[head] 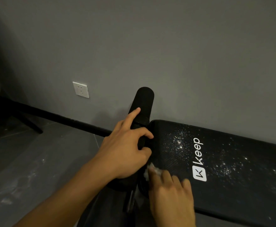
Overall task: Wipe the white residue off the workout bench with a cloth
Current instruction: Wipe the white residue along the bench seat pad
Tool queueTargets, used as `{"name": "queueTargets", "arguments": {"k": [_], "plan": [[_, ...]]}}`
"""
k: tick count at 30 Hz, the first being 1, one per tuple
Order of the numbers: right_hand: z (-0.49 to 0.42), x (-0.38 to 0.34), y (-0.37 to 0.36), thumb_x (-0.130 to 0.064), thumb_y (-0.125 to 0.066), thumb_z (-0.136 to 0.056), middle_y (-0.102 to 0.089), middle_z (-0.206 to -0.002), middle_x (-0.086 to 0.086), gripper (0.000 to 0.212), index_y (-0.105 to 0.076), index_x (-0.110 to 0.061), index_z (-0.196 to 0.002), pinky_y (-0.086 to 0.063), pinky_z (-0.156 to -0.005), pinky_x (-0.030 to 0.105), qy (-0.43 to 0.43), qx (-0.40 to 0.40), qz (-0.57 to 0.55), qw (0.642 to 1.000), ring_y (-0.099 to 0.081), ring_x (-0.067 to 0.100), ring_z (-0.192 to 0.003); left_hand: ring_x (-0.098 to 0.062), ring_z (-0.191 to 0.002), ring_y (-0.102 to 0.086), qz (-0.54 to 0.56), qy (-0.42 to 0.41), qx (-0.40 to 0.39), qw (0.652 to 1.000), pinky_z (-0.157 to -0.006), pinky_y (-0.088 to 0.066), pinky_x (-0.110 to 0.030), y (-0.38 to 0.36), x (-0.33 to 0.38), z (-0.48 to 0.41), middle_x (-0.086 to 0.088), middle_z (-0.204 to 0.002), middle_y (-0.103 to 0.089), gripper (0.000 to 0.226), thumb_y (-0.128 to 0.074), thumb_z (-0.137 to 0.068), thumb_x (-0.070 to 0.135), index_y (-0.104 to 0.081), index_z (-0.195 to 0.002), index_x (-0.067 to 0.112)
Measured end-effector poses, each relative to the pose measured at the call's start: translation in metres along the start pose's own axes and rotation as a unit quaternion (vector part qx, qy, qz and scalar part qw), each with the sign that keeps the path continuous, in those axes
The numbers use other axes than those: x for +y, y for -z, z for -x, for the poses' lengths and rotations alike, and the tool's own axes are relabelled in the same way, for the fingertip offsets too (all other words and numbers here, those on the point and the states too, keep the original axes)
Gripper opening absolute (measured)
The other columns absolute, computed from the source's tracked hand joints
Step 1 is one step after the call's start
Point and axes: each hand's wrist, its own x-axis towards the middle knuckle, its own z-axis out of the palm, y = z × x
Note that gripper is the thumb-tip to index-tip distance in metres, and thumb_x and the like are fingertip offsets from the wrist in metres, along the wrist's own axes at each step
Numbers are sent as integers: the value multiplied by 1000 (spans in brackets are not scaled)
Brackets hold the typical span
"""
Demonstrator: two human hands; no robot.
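A black workout bench (228, 185) with a white "Keep" logo runs from the middle to the right edge. White residue (179, 142) speckles its pad near the logo and further right. My left hand (125, 149) grips the black foam roller (142, 104) at the bench's left end, index finger stretched along it. My right hand (171, 194) presses a small white cloth (147, 172) onto the pad's near left corner; most of the cloth is hidden under the fingers.
A grey wall stands close behind the bench, with a white socket (81, 89) low on it and a black skirting board (52, 115). The grey floor (35, 169) at left shows pale smears. A dark furniture leg (31, 123) stands at far left.
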Motion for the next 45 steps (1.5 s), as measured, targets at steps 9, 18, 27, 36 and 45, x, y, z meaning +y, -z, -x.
{"name": "queueTargets", "arguments": {"k": [9, 18, 27, 36, 45], "plan": [[12, 16, 0, -34, -52, -80, -70, -75, 3, 39, -77, -23, -108, -39, -63, 37, -63, -10, 5, 998, -60, 23, -45, -5, -150, -10, 2, -13, 52, 999, -112, -38, -49, -2, -1, 4, 32, -163, 4, 26, -63, -89, 44, -62, -114, 50], [1, 5, 7, -29, -67, -75, -69, -74, 5, 37, -75, -17, -110, -42, -60, 39, -63, -59, 12, 996, -62, 24, -49, -17, -134, -28, -180, -54, 119, 975, -88, -46, -36, -6, 11, 23, 6, -147, -28, 41, -48, -95, 54, -59, -132, 41], [13, 5, 14, -22, -65, -69, -63, -69, 5, 42, -75, -12, -108, -34, -68, 42, -18, -75, 38, 996, -59, 23, -47, -31, -152, 22, -274, -23, 15, 961, -110, -45, -45, -22, 18, 44, 1, -163, 26, 53, -46, -98, 46, -35, -149, 34], [-48, 14, 5, -23, -62, -88, -68, -105, 7, 53, -52, -13, -140, -37, -79, 45, -58, -171, 62, 982, -69, 24, -73, -28, -153, 21, -270, -28, 41, 962, -106, -47, -42, -24, 16, 45, -1, -166, 20, 45, -44, -97, 45, -44, -140, 34], [-77, 18, 5, -24, -47, -98, -56, -129, 7, 52, -36, -16, -148, -37, -93, 46, -53, -174, 37, 983, -66, 24, -103, -30, -156, -1, -239, -33, 91, 966, -94, -55, -46, -32, 7, 43, -5, -167, -7, 42, -45, -87, 48, -59, -124, 33]]}}
